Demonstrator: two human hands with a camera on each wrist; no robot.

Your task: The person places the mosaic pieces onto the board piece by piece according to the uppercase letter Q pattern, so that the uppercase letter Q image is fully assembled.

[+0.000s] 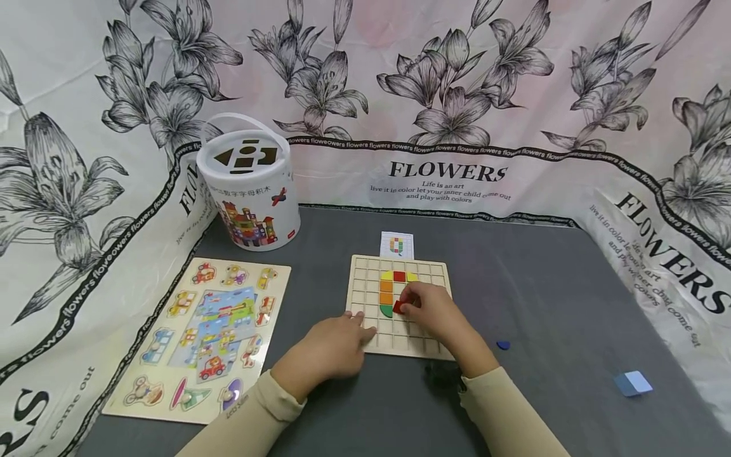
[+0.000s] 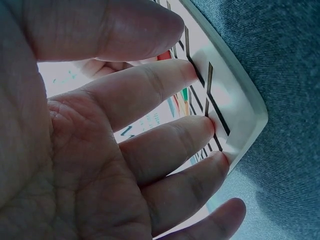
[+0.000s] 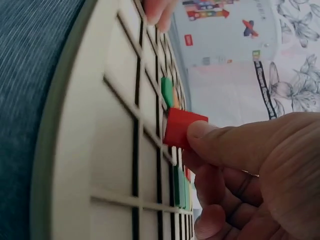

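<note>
A wooden grid board lies on the dark table. On it, a partial ring of tiles shows yellow corners, a red tile at the top, orange tiles down the left side and a green rounded tile below. My right hand pinches a red square tile between thumb and fingers, tilted at the grid beside the green tile. Part of the ring's right side is hidden behind that hand. With fingers extended, my left hand rests its fingertips on the board's lower left edge.
Behind the board lies a card with a coloured Q pattern. A picture puzzle board is at left, a white handled bucket behind it. To the right are a small blue piece and a light blue cube. Flowered cloth surrounds the table.
</note>
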